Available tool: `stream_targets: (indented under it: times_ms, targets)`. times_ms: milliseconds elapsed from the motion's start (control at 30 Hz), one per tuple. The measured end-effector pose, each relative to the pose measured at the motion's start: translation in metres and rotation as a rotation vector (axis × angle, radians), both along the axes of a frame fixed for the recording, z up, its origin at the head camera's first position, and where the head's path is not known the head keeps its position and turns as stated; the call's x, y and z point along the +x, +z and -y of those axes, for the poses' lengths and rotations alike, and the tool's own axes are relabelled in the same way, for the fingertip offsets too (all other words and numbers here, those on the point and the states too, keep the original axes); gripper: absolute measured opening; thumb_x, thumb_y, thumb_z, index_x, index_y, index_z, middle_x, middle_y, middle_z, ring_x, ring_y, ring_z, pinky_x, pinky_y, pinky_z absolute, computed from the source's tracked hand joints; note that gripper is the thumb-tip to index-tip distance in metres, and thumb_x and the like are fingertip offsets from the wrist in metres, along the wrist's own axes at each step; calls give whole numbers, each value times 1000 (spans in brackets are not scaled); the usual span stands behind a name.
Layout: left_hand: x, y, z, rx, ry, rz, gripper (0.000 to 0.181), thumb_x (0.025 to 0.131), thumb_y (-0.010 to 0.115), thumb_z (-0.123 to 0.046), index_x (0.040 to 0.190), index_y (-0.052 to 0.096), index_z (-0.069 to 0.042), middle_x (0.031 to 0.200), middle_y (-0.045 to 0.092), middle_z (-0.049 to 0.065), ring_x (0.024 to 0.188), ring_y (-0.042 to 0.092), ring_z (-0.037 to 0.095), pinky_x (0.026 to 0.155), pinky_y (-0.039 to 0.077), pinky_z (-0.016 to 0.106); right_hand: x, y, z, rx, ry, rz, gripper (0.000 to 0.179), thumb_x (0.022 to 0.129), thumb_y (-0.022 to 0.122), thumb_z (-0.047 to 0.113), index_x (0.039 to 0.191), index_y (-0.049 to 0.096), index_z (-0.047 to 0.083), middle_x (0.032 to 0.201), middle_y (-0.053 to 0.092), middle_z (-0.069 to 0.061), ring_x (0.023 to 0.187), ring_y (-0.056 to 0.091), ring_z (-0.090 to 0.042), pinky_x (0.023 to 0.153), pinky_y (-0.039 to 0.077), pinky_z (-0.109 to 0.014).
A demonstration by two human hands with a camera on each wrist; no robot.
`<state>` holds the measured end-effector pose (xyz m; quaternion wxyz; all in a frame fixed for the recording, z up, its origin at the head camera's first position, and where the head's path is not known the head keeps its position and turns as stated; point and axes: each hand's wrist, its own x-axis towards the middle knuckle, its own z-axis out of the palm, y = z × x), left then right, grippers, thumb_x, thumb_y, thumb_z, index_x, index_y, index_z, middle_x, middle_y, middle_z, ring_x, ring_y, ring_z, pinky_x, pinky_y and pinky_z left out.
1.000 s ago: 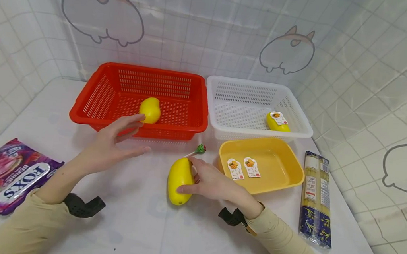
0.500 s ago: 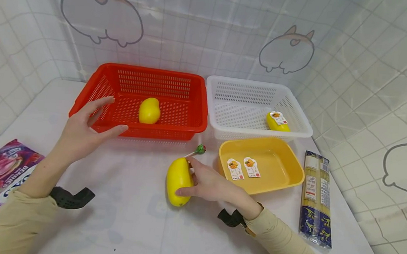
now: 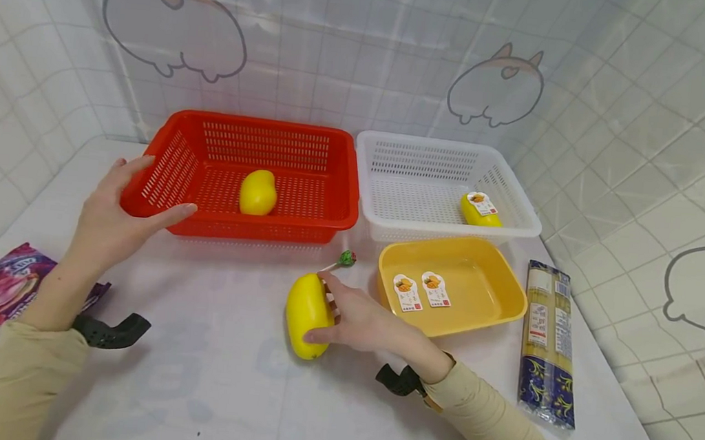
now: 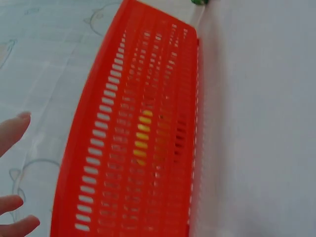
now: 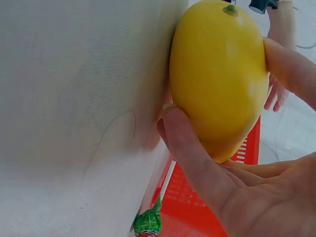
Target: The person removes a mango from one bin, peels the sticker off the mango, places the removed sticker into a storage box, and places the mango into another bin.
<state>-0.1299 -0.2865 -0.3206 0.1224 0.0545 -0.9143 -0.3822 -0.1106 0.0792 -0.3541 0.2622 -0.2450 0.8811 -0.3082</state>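
My right hand (image 3: 360,321) holds a yellow mango (image 3: 307,316) on the table, thumb on one side and fingers on the other. The right wrist view shows that grip on the mango (image 5: 217,74) closely. My left hand (image 3: 110,222), thumb and fingers spread, is at the left front corner of a red plastic basket (image 3: 258,230), holding nothing. In the left wrist view its fingertips (image 4: 12,131) appear apart from the basket's slotted wall (image 4: 113,118). A second mango (image 3: 258,193) lies inside that basket. A lollipop (image 3: 346,258) lies just behind the held mango.
Right of the red basket stands a white basket (image 3: 451,226) with a labelled yellow fruit (image 3: 480,213). In front is a yellow tray (image 3: 480,292) with two mango stickers (image 3: 436,289). A noodle pack (image 3: 548,342) lies far right, a purple Fox's bag (image 3: 1,296) far left.
My left hand has moved left, from in front of the mango in the red basket to the basket's left corner. The right hand and its mango have shifted only slightly left.
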Motion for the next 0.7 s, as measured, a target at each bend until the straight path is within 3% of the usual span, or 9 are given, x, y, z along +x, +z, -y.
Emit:
stream_targets:
  times_ms: [233,400,700]
  targets:
    - [-5,-6,10,17,6,60,104,86,72,-55,162,10,-23,169,4,7,150,13,45,100,34,77,1,0,1,-9,4,2,99,84,80,41,159,21,12,139,56,-5,111,60,-15,95,53,-26]
    - [-7,-10,14,53,0,98,108,85,71,-58,162,4,-25,169,-4,9,149,11,48,99,33,78,0,0,1,-16,5,6,99,84,80,40,159,21,13,140,55,-5,112,60,-15,95,53,-26]
    - [-11,-18,25,109,-16,160,111,86,69,-59,161,-8,-30,167,7,19,142,22,50,100,37,74,1,0,2,-15,10,-7,98,85,80,39,159,21,13,139,56,-5,114,59,-15,96,53,-27]
